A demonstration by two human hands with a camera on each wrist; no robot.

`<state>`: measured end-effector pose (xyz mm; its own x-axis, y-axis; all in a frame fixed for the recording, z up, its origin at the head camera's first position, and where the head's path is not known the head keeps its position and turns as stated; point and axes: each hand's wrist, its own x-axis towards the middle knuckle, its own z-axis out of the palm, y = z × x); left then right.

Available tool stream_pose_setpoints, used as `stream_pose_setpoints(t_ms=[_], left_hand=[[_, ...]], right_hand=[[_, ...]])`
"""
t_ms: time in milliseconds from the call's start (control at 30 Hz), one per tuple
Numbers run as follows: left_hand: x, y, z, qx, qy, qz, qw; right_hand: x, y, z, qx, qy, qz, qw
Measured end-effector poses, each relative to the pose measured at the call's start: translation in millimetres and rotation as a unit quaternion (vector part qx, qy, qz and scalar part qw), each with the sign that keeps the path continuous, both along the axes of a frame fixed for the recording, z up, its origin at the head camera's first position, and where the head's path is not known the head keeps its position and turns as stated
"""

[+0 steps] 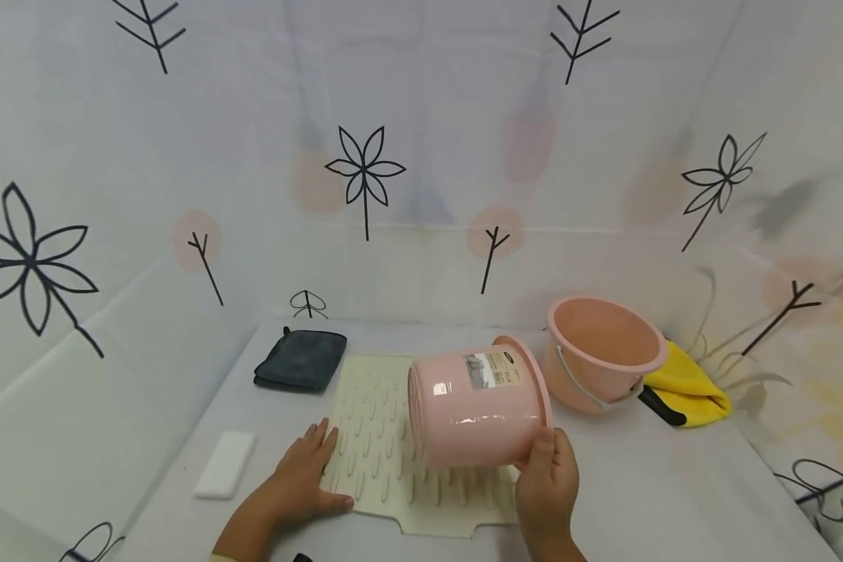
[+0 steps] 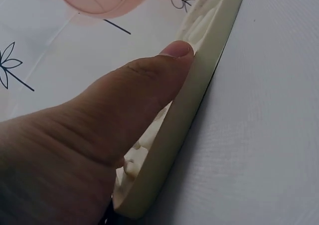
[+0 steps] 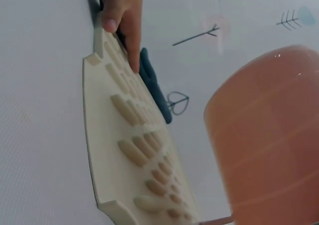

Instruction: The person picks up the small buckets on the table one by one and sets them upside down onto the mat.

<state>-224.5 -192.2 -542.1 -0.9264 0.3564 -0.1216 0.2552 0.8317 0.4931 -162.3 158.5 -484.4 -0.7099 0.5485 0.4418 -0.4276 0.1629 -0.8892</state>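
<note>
A pink bucket with a label (image 1: 478, 406) is tipped on its side above a cream ridged board (image 1: 372, 437); its rim faces right. My right hand (image 1: 548, 492) grips the bucket at the lower part of the rim, thumb on the outside. On the board's left edge rests my left hand (image 1: 298, 480), fingers extended over the ridges and thumb at the near corner. The left wrist view shows that thumb (image 2: 144, 85) lying on the board's edge (image 2: 184, 115). In the right wrist view the bucket (image 3: 269, 135) hangs beside the board (image 3: 104, 130), apart from it.
A second pink bucket (image 1: 604, 343) stands upright at the back right, its handle lowered. Beside it lies a yellow and black cloth item (image 1: 688, 386). A dark folded cloth (image 1: 300, 361) lies at the back left, and a white block (image 1: 225, 465) at the left.
</note>
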Motion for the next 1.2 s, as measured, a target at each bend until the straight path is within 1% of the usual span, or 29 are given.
stream_pose_setpoints(t_ms=[100, 167, 233, 300, 367, 467, 567, 667, 767, 833, 900, 967, 1100, 1200], left_hand=[[-2.5, 1.8, 5.8, 0.007, -0.016, 0.010, 0.9998], [-6.1, 3.3, 9.5, 0.006, -0.018, 0.021, 0.9996], [-11.2, 5.3, 14.5, 0.013, -0.013, 0.036, 0.9992], [-16.7, 8.2, 19.7, 0.025, 0.004, 0.054, 0.9982], [-20.8, 13.2, 26.6, 0.051, 0.022, 0.070, 0.9960], [-23.7, 25.0, 40.5, 0.116, 0.043, 0.080, 0.9891], [-22.7, 40.6, 56.6, 0.176, 0.055, 0.061, 0.9809], [-19.8, 57.0, 72.9, 0.226, 0.060, 0.021, 0.9720], [-18.1, 73.2, 85.3, 0.278, 0.051, -0.030, 0.9588], [-17.2, 82.8, 91.0, 0.308, 0.031, -0.061, 0.9490], [-17.4, 91.4, 93.1, 0.326, 0.011, -0.084, 0.9416], [-18.2, 98.2, 92.4, 0.341, -0.006, -0.099, 0.9349], [-20.3, 109.3, 87.6, 0.366, -0.025, -0.113, 0.9233], [-21.8, 114.9, 83.6, 0.383, -0.032, -0.113, 0.9160]], right_hand=[[1.1, -1.8, 0.6, 0.014, -0.006, -0.009, 0.9998], [1.6, -2.5, 0.3, 0.020, -0.009, -0.011, 0.9997], [1.7, -3.2, 0.3, 0.018, -0.010, -0.005, 0.9998], [1.7, -4.2, 0.3, 0.020, -0.011, 0.000, 0.9997], [1.7, -5.0, 0.2, 0.030, -0.012, -0.002, 0.9995], [2.2, -5.9, 0.1, 0.035, -0.011, 0.000, 0.9993], [4.1, -5.7, -0.5, 0.036, -0.020, -0.006, 0.9991], [6.3, -4.9, -1.2, 0.031, -0.036, -0.013, 0.9988], [7.7, -4.0, -1.8, 0.032, -0.047, -0.010, 0.9983], [8.3, -3.9, -1.8, 0.033, -0.052, -0.004, 0.9981], [8.8, -4.4, -1.2, 0.032, -0.052, 0.001, 0.9981], [9.3, -5.2, -0.5, 0.035, -0.055, 0.001, 0.9979], [9.9, -5.9, -0.7, 0.038, -0.057, -0.004, 0.9976], [9.7, -6.3, -1.1, 0.037, -0.055, -0.003, 0.9978]])
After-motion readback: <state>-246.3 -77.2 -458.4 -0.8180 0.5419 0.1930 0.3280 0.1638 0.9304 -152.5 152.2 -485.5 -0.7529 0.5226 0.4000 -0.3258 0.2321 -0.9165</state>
